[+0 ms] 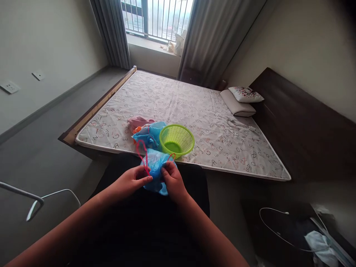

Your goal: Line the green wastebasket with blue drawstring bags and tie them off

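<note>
We are working with two bare hands over our dark clothing (150, 230). Our left hand (128, 181) is closed in a pinch on a blue plastic bag (155, 170) and a red drawstring (142, 154), and our right hand (174, 180) is gripping the bag's upper edge with its fingers curled. The one bag is hanging between the hands, just short of the mattress edge, and its lower part is bunched and partly hidden behind our fingers. The drawstring is rising in a loop at 12 o'clock from the hands.

Just beyond, a printed mattress (180, 111) is carrying three loose things in a cluster at 12 o'clock: a second blue bag (147, 135), a lime-green plastic basket (176, 140) and a pink cloth (139, 122). A small orange item (137, 129) is showing behind the second bag, mostly covered and hard to make out. At 2 o'clock, two pillows are lying at the far side, a white one (237, 105) under a printed one (246, 94), with a white cable (239, 125) trailing nearby.

At 9 o'clock, a white wire hanger (27, 196) is cutting into view, and two wall sockets (9, 87) are showing further off at 10 o'clock. At 4 o'clock, a white cloth (319, 246) is lying in shadow, cut off by the frame. Two grey curtains (111, 33) are framing a barred window (157, 18) at 12 o'clock.
</note>
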The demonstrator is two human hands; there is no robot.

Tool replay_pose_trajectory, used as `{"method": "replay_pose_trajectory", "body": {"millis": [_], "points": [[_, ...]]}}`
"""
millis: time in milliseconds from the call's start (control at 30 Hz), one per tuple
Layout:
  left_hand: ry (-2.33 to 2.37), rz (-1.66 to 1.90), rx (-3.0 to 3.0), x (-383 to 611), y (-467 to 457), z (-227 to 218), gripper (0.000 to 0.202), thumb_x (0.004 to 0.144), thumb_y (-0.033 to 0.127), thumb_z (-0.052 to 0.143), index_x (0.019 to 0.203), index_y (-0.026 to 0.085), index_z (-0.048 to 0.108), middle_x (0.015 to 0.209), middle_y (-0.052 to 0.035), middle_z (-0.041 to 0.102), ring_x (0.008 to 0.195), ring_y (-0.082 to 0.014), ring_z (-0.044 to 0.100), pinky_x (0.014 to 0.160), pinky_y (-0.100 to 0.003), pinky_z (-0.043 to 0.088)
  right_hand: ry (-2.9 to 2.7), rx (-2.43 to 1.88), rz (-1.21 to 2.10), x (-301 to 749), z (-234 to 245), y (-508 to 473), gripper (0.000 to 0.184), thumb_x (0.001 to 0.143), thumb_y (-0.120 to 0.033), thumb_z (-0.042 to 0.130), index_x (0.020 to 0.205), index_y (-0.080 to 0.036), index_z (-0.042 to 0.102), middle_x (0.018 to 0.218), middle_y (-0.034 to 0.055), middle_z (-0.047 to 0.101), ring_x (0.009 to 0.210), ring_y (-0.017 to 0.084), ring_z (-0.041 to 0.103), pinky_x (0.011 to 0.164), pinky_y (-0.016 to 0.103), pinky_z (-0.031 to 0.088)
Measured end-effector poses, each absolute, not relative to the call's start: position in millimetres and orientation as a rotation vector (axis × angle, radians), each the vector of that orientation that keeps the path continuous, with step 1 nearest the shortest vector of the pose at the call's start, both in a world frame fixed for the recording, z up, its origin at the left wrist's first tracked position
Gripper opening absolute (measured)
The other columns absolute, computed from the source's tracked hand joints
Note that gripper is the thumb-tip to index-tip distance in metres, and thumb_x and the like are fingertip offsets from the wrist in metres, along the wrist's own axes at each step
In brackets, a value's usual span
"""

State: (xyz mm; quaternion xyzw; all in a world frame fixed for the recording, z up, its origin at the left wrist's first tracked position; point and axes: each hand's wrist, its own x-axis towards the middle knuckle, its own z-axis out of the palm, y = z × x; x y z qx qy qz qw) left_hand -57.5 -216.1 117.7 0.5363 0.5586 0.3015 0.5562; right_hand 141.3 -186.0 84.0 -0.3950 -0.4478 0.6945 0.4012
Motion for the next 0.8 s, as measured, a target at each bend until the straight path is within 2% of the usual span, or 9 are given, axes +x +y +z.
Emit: {"method": "replay_pose_trajectory", "body": {"millis": [133,267,367,433,467,500,600,700,800], "points": [[1.361,0.755,1.231,-59,-220,125,0.049,0.078,0.068,0.076,0.092,0.022,0.074,0.092,-0.0077,0.077,0.085,-0.0262,0.072,0.079,-0.037,0.059,-1.326,-1.173,1.664,149,75,-179,0.028,0.089,-0.052,0.066,0.099,-0.027,0.059,0.089,0.0019,0.063,0.075,0.02,0.062,0.068,0.036,0.057],[1.397,0.799,1.219,-64,-219,128,0.05,0.081,0.072,0.072,0.084,0.022,0.071,0.081,-0.0051,0.073,0.078,-0.0241,0.068,0.073,-0.035,0.057,-1.69,-1.448,1.241,162,79,-171,0.021,0.09,-0.044,0.067,0.097,-0.025,0.066,0.087,0.0033,0.065,0.076,0.022,0.063,0.078,0.041,0.056],[1.382,0.82,1.262,-64,-218,130,0.05,0.082,0.072,0.07,0.084,0.022,0.07,0.08,-0.0042,0.072,0.077,-0.0229,0.066,0.073,-0.034,0.056,-1.72,-1.43,0.784,167,97,-174,0.016,0.092,-0.04,0.066,0.097,-0.025,0.07,0.112,0.0121,0.066,0.101,0.029,0.066,0.097,0.05,0.053],[1.376,0.831,1.305,-62,-217,133,0.049,0.083,0.07,0.069,0.084,0.021,0.069,0.08,-0.0041,0.071,0.075,-0.0218,0.064,0.072,-0.033,0.055,-1.729,-1.333,0.565,166,112,-179,0.017,0.093,-0.041,0.069,0.1,-0.026,0.073,0.135,0.016,0.061,0.125,0.034,0.06,0.11,0.054,0.047],[1.374,0.838,1.322,-61,-217,134,0.048,0.084,0.069,0.068,0.084,0.021,0.069,0.08,-0.0039,0.071,0.074,-0.0211,0.063,0.071,-0.032,0.055,-1.762,-1.277,0.513,164,119,-181,0.017,0.093,-0.042,0.071,0.101,-0.027,0.075,0.139,0.0154,0.061,0.131,0.035,0.057,0.113,0.055,0.044],[1.374,0.851,1.334,-59,-217,136,0.047,0.085,0.068,0.068,0.085,0.021,0.069,0.079,-0.0036,0.07,0.073,-0.0206,0.062,0.071,-0.031,0.054,-1.82,-1.223,0.513,162,124,-184,0.017,0.093,-0.042,0.074,0.102,-0.028,0.076,0.138,0.0139,0.064,0.13,0.035,0.058,0.114,0.055,0.043],[1.358,0.909,1.352,-55,-219,140,0.042,0.09,0.061,0.065,0.085,0.02,0.067,0.078,-0.003,0.068,0.074,-0.0191,0.061,0.071,-0.03,0.053,-2.004,-1.092,0.766,155,134,-189,0.017,0.091,-0.039,0.08,0.103,-0.027,0.076,0.109,0.0066,0.077,0.107,0.028,0.07,0.106,0.049,0.047],[1.317,0.968,1.334,-52,-221,139,0.039,0.091,0.057,0.066,0.087,0.018,0.066,0.082,-0.004,0.068,0.076,-0.0183,0.061,0.072,-0.029,0.053,-1.929,-1.057,1.076,151,136,-190,0.017,0.089,-0.035,0.081,0.101,-0.024,0.076,0.095,0.0026,0.078,0.09,0.021,0.072,0.092,0.038,0.053],[1.319,0.972,1.323,-51,-224,132,0.037,0.085,0.052,0.076,0.097,0.017,0.069,0.086,-0.0036,0.069,0.078,-0.0177,0.061,0.072,-0.028,0.053,-1.727,-1.06,1.262,152,134,-191,0.013,0.089,-0.034,0.079,0.093,-0.023,0.074,0.089,0.0011,0.075,0.084,0.018,0.07,0.081,0.032,0.054]]}}
